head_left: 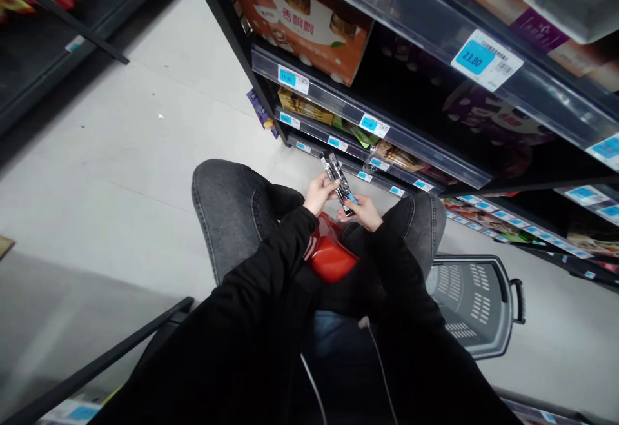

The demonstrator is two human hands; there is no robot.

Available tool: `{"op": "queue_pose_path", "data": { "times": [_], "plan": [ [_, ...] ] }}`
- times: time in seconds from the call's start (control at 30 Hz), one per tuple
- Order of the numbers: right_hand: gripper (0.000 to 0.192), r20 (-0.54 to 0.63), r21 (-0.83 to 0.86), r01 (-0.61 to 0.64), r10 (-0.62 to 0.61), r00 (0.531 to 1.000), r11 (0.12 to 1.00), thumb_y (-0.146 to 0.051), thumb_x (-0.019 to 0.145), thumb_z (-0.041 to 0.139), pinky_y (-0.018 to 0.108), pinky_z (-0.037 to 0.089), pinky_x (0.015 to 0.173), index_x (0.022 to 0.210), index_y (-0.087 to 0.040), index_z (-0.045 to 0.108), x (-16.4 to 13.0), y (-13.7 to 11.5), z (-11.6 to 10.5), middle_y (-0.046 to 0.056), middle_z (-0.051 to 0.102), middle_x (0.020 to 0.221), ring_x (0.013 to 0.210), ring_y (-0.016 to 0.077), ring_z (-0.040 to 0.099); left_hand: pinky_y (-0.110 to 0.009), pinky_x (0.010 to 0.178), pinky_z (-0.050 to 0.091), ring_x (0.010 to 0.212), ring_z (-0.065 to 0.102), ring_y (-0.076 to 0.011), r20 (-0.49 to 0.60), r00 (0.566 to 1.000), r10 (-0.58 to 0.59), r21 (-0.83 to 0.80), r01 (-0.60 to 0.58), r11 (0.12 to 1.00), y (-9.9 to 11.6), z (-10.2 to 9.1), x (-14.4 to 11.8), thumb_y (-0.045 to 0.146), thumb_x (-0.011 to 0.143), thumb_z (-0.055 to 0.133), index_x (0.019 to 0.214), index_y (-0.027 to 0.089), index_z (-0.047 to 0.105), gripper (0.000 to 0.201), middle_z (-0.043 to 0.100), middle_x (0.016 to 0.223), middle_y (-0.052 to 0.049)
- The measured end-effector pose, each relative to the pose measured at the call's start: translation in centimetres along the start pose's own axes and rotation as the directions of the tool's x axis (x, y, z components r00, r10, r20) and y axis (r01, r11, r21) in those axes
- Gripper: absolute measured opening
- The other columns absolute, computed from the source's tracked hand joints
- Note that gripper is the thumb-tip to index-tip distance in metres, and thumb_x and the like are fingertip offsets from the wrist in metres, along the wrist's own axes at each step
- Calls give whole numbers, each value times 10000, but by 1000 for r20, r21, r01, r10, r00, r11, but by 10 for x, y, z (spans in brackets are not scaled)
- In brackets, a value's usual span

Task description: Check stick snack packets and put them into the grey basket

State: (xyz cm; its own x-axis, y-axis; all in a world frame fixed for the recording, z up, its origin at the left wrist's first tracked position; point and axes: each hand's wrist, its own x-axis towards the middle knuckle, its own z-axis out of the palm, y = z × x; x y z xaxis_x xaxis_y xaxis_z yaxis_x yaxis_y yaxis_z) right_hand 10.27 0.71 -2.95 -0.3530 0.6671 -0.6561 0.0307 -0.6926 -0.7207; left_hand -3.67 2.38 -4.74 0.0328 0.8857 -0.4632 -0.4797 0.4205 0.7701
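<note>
Over my lap, my left hand [320, 193] grips a bundle of slim, shiny black packets [337, 173] from the left side, its fingers closed around them. My right hand [366, 212] pinches their lower end, near a small blue patch. The packets' print is too small to read, and I cannot tell how many there are. Just below both hands, a glossy red package [333, 257] rests between my knees, partly covered by my sleeves.
Store shelves [319, 99] with price tags rise ahead and to the right, holding an orange drink carton [302, 25] and boxes. A grey shopping basket [471, 306] stands at my right knee. Another shelf [82, 44] lies at upper left, across the pale floor [145, 135].
</note>
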Motion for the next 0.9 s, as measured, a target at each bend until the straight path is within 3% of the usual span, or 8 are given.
{"op": "queue_pose_path", "data": {
  "times": [0.17,0.4,0.53,0.73,0.9],
  "plan": [
    [216,47,23,-57,56,997,998,-270,756,567,261,561,547,842,-205,380,1,3,9,-52,602,540,528,128,646,-194,456,459,440,507,-68,-60,998,19,46,-17,999,-4,-2,3,360,629,660,699,135,540,264,549,553,28],
    [158,68,-81,64,-58,996,995,-290,769,457,165,403,328,852,-217,344,7,16,20,-89,554,464,347,102,541,-251,536,492,588,621,-143,-146,988,51,-57,-60,997,-1,-4,6,344,660,610,755,160,486,242,615,666,-11],
    [165,153,-58,99,-90,984,993,-297,773,431,165,400,339,883,-210,343,3,17,25,-75,579,487,361,103,546,-267,549,504,569,622,-146,-219,973,70,-118,-97,988,4,-7,10,315,656,598,778,168,446,244,609,625,6],
    [184,285,-11,74,-68,956,997,-282,762,457,168,406,337,886,-199,349,-4,13,29,-66,592,494,372,105,552,-254,431,469,385,544,-131,-326,941,96,-148,-151,977,11,-10,12,332,702,536,716,183,384,213,522,462,53],
    [187,320,-40,44,-29,947,998,-310,766,485,167,410,342,862,-196,371,-9,13,27,-49,605,492,382,107,559,-226,408,446,430,578,-144,-416,905,93,-161,-174,972,16,-18,15,294,730,505,703,176,405,157,573,510,17]
  ]
}}
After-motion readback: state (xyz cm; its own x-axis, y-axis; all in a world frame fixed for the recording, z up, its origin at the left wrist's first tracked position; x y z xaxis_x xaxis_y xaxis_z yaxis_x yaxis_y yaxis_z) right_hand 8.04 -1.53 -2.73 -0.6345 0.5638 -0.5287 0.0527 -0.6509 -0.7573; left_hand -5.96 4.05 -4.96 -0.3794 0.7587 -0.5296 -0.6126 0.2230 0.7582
